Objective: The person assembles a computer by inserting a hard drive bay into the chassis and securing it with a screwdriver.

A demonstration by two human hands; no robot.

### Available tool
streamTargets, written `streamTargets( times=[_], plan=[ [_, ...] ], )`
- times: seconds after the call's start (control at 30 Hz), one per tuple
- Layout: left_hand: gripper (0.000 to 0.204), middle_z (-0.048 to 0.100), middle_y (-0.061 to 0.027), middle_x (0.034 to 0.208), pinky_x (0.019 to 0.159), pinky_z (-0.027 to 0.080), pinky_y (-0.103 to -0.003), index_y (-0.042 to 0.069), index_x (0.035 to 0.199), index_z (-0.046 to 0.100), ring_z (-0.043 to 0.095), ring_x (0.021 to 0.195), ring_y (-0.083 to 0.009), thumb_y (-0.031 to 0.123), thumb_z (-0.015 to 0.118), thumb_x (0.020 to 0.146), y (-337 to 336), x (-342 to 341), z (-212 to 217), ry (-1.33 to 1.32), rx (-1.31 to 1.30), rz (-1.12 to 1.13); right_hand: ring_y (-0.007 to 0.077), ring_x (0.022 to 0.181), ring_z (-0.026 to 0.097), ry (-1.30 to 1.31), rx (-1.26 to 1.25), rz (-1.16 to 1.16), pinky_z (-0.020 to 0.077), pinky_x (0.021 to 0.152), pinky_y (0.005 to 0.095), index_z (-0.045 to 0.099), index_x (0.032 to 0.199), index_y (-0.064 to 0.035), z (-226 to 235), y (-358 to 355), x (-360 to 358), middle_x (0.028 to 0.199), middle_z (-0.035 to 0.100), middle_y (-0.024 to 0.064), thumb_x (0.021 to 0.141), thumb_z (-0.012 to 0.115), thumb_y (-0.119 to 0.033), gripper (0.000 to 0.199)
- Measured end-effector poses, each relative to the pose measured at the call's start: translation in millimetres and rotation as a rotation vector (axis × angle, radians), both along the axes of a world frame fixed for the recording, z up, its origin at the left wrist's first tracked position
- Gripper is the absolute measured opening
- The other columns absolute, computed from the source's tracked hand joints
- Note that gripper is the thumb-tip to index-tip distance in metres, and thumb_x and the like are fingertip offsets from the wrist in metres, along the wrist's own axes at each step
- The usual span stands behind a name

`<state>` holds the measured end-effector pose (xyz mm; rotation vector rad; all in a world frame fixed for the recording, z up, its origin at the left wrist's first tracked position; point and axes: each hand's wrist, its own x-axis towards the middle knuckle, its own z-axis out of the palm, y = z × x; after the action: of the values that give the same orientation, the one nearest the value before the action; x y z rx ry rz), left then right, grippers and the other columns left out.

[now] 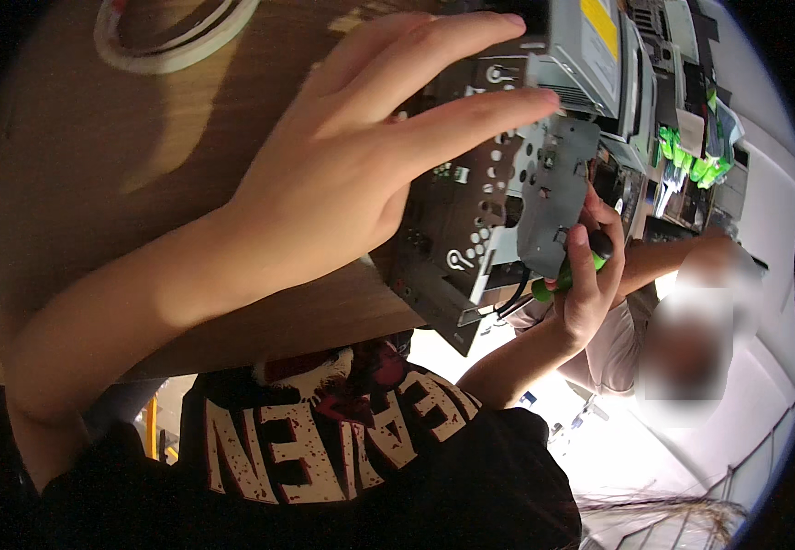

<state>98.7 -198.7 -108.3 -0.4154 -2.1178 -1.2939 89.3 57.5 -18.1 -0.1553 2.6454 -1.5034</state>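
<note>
A dark metal computer case (439,275) with round holes and slots in its wall lies on the table's edge in front of me. My left hand (352,156) reaches over it, fingers stretched out and spread, two fingertips at the grey metal parts; its thumb is mostly hidden. At the case's right side, my right hand (588,298) is closed around a green and black screwdriver (594,266), whose tip I cannot see. Beside that hand sits a grey metal bracket (558,192). A silver box-shaped drive or unit (585,46) with a yellow label lies just beyond.
A pale looped cable (173,60) lies on the brown wooden table (67,183) at the far left. Green packages (695,156) and other equipment line the far right. Another person's arm (668,261) reaches in beyond my right hand.
</note>
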Motion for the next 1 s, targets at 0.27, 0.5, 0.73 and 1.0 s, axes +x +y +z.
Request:
streamTargets(
  times=[0.27, 0.5, 0.73, 1.0],
  plan=[
    [0.041, 0.050, -0.0149, 0.123, 0.097, 0.038, -0.038, -0.003, 0.115, 0.054, 0.046, 0.117, -0.0295, -0.010, 0.042, 0.076, -1.7, -7.1, 27.5, 0.189, -0.429, -0.038, 0.0051, 0.062, 0.053, -0.030, 0.044, 0.090, 0.0397, 0.050, 0.0143, 0.049, 0.116, 0.0022, 1.4, 1.3, 3.5, 0.113, 0.057, 0.0154, 0.080, 0.060, -0.006, 0.039],
    [0.035, 0.054, -0.0118, 0.120, 0.088, 0.044, -0.034, -0.002, 0.111, 0.058, 0.053, 0.108, -0.0259, -0.003, 0.049, 0.077, 3.3, 3.7, 33.0, 0.019, -0.487, 0.036, 0.0015, 0.048, 0.047, -0.133, -0.210, 0.058, 0.0354, 0.041, 0.0129, 0.037, 0.127, 0.0037, 27.6, 24.9, 15.2, 0.115, 0.054, 0.0213, 0.079, 0.060, -0.018, 0.058],
    [0.039, 0.055, -0.0181, 0.116, 0.081, 0.046, -0.034, -0.006, 0.110, 0.056, 0.058, 0.097, -0.0298, -0.010, 0.048, 0.072, 5.6, 5.6, 49.9, 0.058, -0.559, 0.060, 0.0057, 0.050, 0.049, -0.101, -0.301, 0.359, 0.0361, 0.043, 0.0156, 0.034, 0.127, 0.0087, 4.3, 50.6, 33.3, 0.126, 0.043, 0.0263, 0.079, 0.064, -0.029, 0.068],
    [0.052, 0.054, -0.0184, 0.119, 0.084, 0.045, -0.034, -0.003, 0.115, 0.053, 0.057, 0.101, -0.0314, -0.013, 0.056, 0.064, -7.5, 6.9, 51.6, 0.027, -0.567, 0.031, 0.0199, 0.091, 0.055, -0.040, -0.292, 0.372, 0.0410, 0.068, 0.0249, 0.047, 0.121, 0.0040, -4.4, 54.6, 41.9, 0.122, 0.049, 0.0192, 0.074, 0.067, -0.019, 0.056]
  ],
)
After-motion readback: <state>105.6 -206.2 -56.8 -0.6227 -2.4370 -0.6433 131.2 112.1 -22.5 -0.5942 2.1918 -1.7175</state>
